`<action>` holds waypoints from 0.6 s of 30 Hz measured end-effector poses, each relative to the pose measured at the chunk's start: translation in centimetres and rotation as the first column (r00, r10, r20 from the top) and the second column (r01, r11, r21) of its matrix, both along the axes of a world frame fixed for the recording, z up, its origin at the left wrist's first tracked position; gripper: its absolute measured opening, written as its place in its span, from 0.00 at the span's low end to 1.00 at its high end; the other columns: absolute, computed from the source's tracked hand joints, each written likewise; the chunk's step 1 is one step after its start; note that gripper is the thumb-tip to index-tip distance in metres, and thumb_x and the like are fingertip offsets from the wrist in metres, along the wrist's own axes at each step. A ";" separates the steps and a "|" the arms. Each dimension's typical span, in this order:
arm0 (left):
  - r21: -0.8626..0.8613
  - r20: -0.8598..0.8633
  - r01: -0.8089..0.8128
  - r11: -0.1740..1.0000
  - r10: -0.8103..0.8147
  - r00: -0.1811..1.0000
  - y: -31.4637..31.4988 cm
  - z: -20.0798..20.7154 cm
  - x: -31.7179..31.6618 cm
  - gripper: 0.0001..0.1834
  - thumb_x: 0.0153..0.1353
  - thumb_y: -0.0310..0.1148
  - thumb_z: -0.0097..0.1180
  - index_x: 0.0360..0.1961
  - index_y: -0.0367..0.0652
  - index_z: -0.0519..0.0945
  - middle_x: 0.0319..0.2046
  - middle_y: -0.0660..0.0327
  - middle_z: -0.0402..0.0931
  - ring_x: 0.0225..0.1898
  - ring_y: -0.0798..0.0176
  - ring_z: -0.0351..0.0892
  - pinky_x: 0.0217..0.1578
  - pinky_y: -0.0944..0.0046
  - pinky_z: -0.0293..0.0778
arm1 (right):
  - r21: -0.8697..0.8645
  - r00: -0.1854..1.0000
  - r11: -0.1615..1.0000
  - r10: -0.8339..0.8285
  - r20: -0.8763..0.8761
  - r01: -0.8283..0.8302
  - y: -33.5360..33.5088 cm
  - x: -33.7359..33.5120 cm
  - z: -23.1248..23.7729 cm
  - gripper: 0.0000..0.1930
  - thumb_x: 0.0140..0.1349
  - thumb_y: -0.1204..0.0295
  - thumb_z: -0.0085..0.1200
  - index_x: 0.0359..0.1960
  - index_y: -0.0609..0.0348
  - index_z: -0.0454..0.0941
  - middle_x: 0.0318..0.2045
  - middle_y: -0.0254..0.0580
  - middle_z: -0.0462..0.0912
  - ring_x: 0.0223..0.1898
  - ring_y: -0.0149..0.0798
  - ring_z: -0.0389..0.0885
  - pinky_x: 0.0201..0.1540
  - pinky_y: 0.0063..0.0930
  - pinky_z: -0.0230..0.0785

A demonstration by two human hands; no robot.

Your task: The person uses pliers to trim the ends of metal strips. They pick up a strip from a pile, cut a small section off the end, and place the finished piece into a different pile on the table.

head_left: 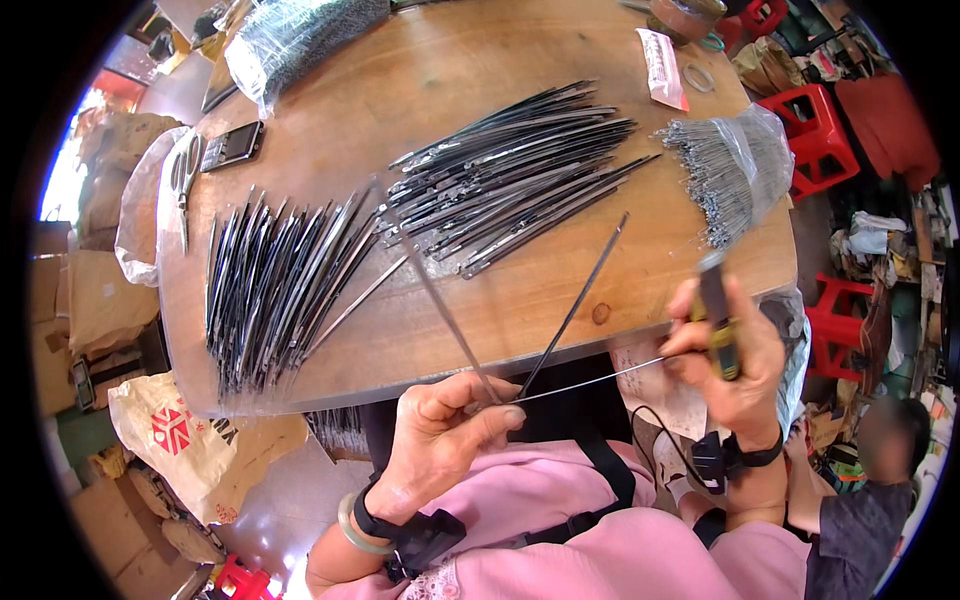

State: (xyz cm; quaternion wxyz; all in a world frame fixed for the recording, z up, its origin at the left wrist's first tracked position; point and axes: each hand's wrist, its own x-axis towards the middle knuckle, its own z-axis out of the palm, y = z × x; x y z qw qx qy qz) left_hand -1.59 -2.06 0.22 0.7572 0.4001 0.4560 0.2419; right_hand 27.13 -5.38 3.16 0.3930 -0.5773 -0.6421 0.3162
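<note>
Near the table's front edge my left hand point(447, 428) is closed, pinching the lower end of a long dark metal strip point(437, 292), blurred as it rises to the upper left. A second dark strip point(578, 305) slants up and right from the same fingertips. Between my two hands runs a thin wire point(590, 382), its left end at my left fingertips. My right hand point(735, 345) is closed around a tool with a yellow and black handle point(722, 345), apparently pliers, its head blurred. The wire's other end meets that hand's fingers.
Piles of dark strips lie on the wooden table point(690, 285), one left point(285, 290), one in the middle point(510, 170). A plastic-wrapped wire bundle point(735, 170) lies right; scissors point(185, 180) and a phone point(231, 147) lie left. Another person point(865, 510) sits at lower right.
</note>
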 end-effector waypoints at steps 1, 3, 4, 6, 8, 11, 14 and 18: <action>-0.008 0.005 0.033 0.999 -0.033 0.999 0.2 -0.1 0.1 0.06 0.59 0.17 0.62 0.38 0.29 0.81 0.27 0.56 0.82 0.23 0.72 0.77 0.25 0.72 0.74 | -0.022 0.998 0.998 0.052 0.023 -0.051 0.5 -1.0 0.4 0.14 0.48 0.84 0.65 0.38 0.67 0.79 0.45 0.43 0.79 0.34 0.37 0.80 0.36 0.30 0.72; -0.030 -0.011 0.119 0.992 -0.119 0.993 0.5 -0.4 0.0 0.05 0.59 0.17 0.63 0.37 0.28 0.81 0.26 0.58 0.81 0.22 0.72 0.77 0.25 0.72 0.73 | 0.103 0.955 0.989 0.075 0.288 -0.108 1.8 -2.4 0.3 0.14 0.46 0.82 0.66 0.36 0.65 0.79 0.43 0.43 0.78 0.38 0.43 0.79 0.41 0.35 0.70; -0.045 -0.020 0.161 0.986 -0.162 0.987 0.6 -0.5 0.0 0.05 0.59 0.18 0.63 0.36 0.28 0.81 0.26 0.59 0.81 0.22 0.72 0.76 0.25 0.73 0.73 | 0.129 0.903 0.970 0.136 0.408 -0.205 2.7 -2.6 0.9 0.14 0.44 0.77 0.65 0.35 0.62 0.79 0.42 0.42 0.77 0.42 0.46 0.76 0.48 0.42 0.64; -0.099 -0.040 0.177 0.979 -0.181 0.983 0.5 -0.4 0.0 0.04 0.60 0.18 0.62 0.36 0.29 0.81 0.25 0.65 0.78 0.23 0.76 0.72 0.24 0.74 0.69 | 0.161 0.852 0.944 0.176 0.494 -0.289 3.7 -3.4 0.8 0.12 0.44 0.74 0.64 0.33 0.59 0.79 0.42 0.41 0.76 0.42 0.45 0.76 0.54 0.48 0.59; -0.149 -0.046 0.185 0.971 -0.193 0.980 0.6 0.0 -0.2 0.05 0.61 0.18 0.61 0.38 0.29 0.81 0.25 0.65 0.78 0.22 0.77 0.71 0.24 0.76 0.68 | 0.140 0.829 0.929 0.227 0.512 -0.341 4.0 -3.7 0.5 0.11 0.44 0.74 0.64 0.32 0.59 0.79 0.41 0.41 0.76 0.42 0.44 0.76 0.54 0.48 0.59; -0.185 -0.034 0.160 0.970 -0.169 0.985 0.7 0.3 -0.3 0.08 0.61 0.17 0.60 0.42 0.27 0.81 0.28 0.60 0.81 0.19 0.77 0.73 0.22 0.78 0.68 | 0.103 0.828 0.921 0.284 0.484 -0.376 3.9 -4.0 -0.8 0.10 0.43 0.75 0.62 0.30 0.60 0.79 0.40 0.41 0.75 0.42 0.43 0.76 0.53 0.47 0.59; -0.205 -0.001 0.113 0.972 -0.116 0.993 0.5 0.3 -0.5 0.14 0.61 0.15 0.57 0.49 0.28 0.80 0.31 0.60 0.83 0.22 0.76 0.74 0.26 0.76 0.69 | 0.096 0.825 0.927 0.271 0.495 -0.363 3.5 -4.3 -1.4 0.10 0.42 0.76 0.61 0.30 0.60 0.79 0.39 0.41 0.75 0.41 0.43 0.76 0.50 0.45 0.59; -0.172 0.114 0.197 0.965 -0.179 0.977 1.7 0.6 -2.7 0.19 0.63 0.15 0.54 0.56 0.33 0.79 0.33 0.64 0.82 0.34 0.71 0.79 0.40 0.70 0.75 | 0.122 0.839 0.939 0.224 0.497 -0.323 3.0 -4.5 -0.9 0.09 0.42 0.77 0.59 0.29 0.60 0.80 0.38 0.40 0.75 0.40 0.42 0.75 0.48 0.43 0.59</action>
